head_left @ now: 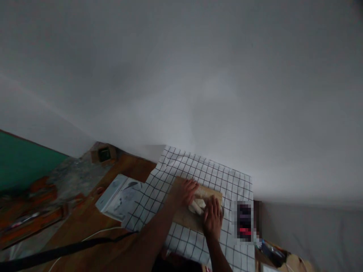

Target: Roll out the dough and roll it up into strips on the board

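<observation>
Pale dough (197, 206), in what look like two thick strips or folds, lies on a wooden board (185, 220). My left hand (188, 191) rests at the dough's upper left, its fingers stretched out over the board. At the dough's right side, my right hand (213, 216) lies with its fingers extended forward. Both hands are close against the dough; whether the palms press on it is hidden. Neither hand is wrapped round anything that I can see.
Under the board spreads a white checked cloth (181, 160). A clear plastic-looking packet (123, 198) lies to the left on the brown wooden surface (85, 223). A pixelated dark item (244, 221) is at the right. A white wall (198, 94) rises behind; a dark strap crosses lower left.
</observation>
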The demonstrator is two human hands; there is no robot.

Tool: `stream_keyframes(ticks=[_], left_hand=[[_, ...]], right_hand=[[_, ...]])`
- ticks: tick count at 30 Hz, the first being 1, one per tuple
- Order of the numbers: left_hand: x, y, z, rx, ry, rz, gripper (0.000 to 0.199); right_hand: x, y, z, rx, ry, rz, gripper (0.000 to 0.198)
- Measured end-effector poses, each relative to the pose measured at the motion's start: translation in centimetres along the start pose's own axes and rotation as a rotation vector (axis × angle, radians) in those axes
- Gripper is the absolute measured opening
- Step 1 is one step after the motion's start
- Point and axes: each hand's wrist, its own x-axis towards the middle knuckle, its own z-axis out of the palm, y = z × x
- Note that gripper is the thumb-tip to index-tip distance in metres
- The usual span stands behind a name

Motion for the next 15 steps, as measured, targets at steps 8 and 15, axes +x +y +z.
stream_keyframes(ticks=[8,15], left_hand=[[-5.7,1.3,0.7,0.121,0.239,-0.051,0.052],[-10.2,2.2,0.7,0.163,0.327,-0.026,0.051]], right_hand=[[-2.9,-1.1,-0.3,0.014,-0.041,0.092,0.064],[-9.7,-3.8,-0.8,0.007,-0.028,0.071,0.060]])
